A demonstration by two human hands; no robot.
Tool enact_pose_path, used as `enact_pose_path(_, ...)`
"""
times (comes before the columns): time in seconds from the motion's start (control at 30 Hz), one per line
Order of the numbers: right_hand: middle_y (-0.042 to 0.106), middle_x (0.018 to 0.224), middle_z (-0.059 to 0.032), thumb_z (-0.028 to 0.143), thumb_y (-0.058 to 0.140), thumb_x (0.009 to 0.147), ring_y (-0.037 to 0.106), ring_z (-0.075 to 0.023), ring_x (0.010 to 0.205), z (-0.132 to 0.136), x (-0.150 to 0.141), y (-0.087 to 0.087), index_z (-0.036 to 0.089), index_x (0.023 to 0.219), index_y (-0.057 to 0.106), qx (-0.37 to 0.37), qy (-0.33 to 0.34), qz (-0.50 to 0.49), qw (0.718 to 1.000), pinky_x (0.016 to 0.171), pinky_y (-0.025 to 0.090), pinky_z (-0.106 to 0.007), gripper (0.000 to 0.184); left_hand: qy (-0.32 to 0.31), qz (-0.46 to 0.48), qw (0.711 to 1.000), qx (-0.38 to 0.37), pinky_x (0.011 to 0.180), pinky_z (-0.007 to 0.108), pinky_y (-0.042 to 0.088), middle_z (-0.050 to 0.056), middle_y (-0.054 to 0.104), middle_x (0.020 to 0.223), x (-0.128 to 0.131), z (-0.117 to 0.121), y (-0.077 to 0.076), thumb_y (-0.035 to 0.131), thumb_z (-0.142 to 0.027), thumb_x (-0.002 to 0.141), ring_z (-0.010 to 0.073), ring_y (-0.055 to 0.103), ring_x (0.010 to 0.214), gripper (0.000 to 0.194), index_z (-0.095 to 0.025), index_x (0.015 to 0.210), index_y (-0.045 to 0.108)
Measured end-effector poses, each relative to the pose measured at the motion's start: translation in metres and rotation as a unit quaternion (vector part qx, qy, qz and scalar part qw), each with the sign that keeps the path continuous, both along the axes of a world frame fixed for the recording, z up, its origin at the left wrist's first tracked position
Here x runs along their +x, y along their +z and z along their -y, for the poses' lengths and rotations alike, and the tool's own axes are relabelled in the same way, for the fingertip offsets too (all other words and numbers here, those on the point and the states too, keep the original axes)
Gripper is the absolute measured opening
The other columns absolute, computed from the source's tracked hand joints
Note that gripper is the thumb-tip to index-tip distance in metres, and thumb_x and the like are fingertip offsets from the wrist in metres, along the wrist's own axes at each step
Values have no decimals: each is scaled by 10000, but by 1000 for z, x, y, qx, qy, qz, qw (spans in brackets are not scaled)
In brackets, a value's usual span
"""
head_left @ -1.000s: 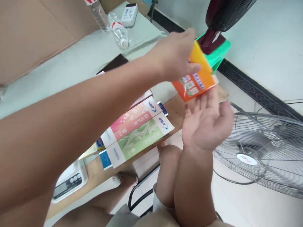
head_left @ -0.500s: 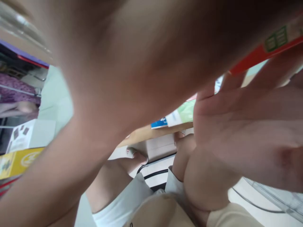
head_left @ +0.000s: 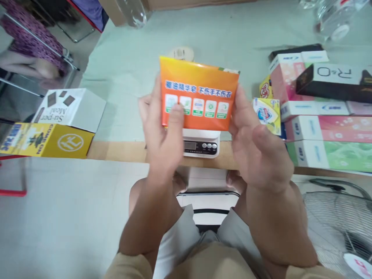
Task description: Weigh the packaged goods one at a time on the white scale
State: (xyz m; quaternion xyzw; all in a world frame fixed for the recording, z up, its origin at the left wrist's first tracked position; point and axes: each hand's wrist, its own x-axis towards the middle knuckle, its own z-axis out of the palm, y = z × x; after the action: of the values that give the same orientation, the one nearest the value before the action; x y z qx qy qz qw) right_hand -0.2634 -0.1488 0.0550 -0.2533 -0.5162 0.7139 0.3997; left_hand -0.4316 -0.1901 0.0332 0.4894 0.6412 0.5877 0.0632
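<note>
An orange laundry soap pack (head_left: 200,95), printed with Chinese characters and a row of small icons, is held up above the table edge. My left hand (head_left: 164,128) grips its left side, thumb pressed on the front and fingers behind. At the right edge is my right hand (head_left: 258,143), fingers stretched against or just behind the pack and thumb lifted away from it. Whether those fingertips bear any weight is hidden. Below the pack sits a white kitchen scale (head_left: 213,145), its display and buttons partly showing.
To the right lie stacked toothpaste boxes (head_left: 345,128), a black box (head_left: 334,83) and a yellow soap box (head_left: 267,114). White (head_left: 72,104) and yellow (head_left: 66,141) cartons stand left. Plastic bottles (head_left: 334,23) are at the back; a fan (head_left: 337,224) is lower right. Another person's legs (head_left: 35,64) show upper left.
My left arm, which crossed close in front of the camera, has drawn back. Orange packaging, seen only in part at upper right before, is now in front of me in my left hand.
</note>
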Motion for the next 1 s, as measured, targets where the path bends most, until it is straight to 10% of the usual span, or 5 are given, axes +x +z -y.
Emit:
enact_pose_path(0.4,598,1565,14,524,683,933,455,-227,1558,-25,-22,-36,314,1370,682,6,-145,169,975,1354,302,-471,485,15,29,986,-165,978,488,537,99,560,1064,19,11,-38,467,-668,1019,264,581,1048,538,-250,1297,662)
enact_pose_path(0.77,526,1618,-48,584,629,957,410,-288,1580,-26,-29,-51,341,1453,601,43,-207,183,960,1328,297,-576,553,44,29,998,-31,539,274,432,-26,558,751,-12,18,-36,629,-456,973,109,497,606,214,-245,951,598)
enact_pose_path(1.0,652,1487,-58,543,701,916,583,-303,1419,-29,-36,-62,305,1378,672,37,-219,198,955,1278,381,-581,521,23,-55,996,-59,702,319,591,58,736,1014,-9,19,-40,681,-350,897,178,675,834,276,-210,1135,682)
